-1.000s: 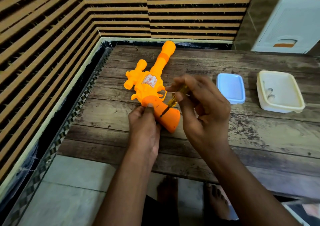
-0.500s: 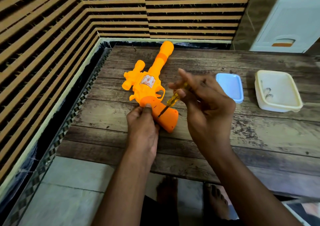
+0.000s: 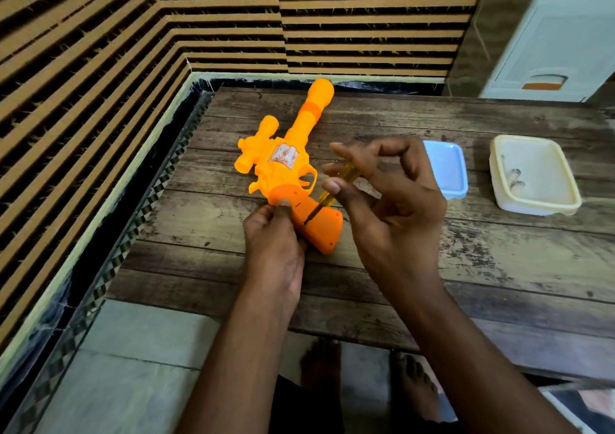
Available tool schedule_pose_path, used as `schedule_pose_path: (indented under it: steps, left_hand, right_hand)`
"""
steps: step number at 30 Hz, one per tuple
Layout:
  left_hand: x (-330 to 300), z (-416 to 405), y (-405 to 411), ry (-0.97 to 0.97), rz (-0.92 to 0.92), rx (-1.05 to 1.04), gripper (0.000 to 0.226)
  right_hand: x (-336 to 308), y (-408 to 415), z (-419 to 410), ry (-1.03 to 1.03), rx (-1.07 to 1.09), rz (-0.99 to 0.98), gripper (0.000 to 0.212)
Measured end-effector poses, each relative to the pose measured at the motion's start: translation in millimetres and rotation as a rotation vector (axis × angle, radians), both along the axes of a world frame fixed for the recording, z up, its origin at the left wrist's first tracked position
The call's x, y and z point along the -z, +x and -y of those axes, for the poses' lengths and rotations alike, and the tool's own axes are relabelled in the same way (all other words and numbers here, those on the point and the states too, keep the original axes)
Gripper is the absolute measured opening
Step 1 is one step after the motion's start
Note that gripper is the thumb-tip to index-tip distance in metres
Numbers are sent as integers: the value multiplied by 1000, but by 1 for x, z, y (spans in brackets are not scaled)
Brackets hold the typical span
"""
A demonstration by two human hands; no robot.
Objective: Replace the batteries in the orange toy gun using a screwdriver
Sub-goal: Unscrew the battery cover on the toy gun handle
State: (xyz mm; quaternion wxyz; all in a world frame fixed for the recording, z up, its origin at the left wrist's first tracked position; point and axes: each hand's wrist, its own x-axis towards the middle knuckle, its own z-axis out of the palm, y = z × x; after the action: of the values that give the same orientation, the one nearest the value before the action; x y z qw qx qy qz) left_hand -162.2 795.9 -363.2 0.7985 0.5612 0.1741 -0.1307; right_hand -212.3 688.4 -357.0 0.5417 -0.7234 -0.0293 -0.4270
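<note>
Orange toy gun (image 3: 287, 170) under gripping left hand (image 3: 273, 237), right hand (image 3: 389, 200) pinching screwdriver (image 3: 329, 190) at grip.

I see the toy gun (image 3: 286, 170) in bright orange all over, with a darker orange band on its barrel and a darker orange grip, and a silvery sticker with reddish marks on its side. The screwdriver (image 3: 336, 185) has a clear yellow handle and a dark metal shaft. The table (image 3: 499, 267) is weathered brown wood planks, streaked grey and black. I see one small tray (image 3: 446, 170) in pale blue and a larger container (image 3: 535, 174) in cream. The wall (image 3: 100, 51) carries tan and near-black horizontal stripes, edged below by a pale strip and a black-and-white checked border. The cabinet (image 3: 559, 34) is white with orange handle inserts.
</note>
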Motion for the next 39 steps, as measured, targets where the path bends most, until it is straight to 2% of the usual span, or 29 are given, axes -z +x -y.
schedule_pose_path:
  steps: [5,11,24,31,39]
  left_hand:
    - [1,0,1,-2,-9,-8,24]
    - [2,-1,0,3,8,-3,21]
    - [-2,1,-1,-12,10,-16,26]
    - [1,-1,0,-8,11,-9,23]
    - [2,0,1,-12,-1,-18,23]
  right_hand:
    - [0,-1,2,-33,-40,0,36]
    - [-2,2,-1,-39,-8,16,23]
    - [0,1,-2,-80,-33,8,34]
    - [-3,1,-3,-85,-6,5,23]
    - [-2,1,-2,-76,-7,-17,27]
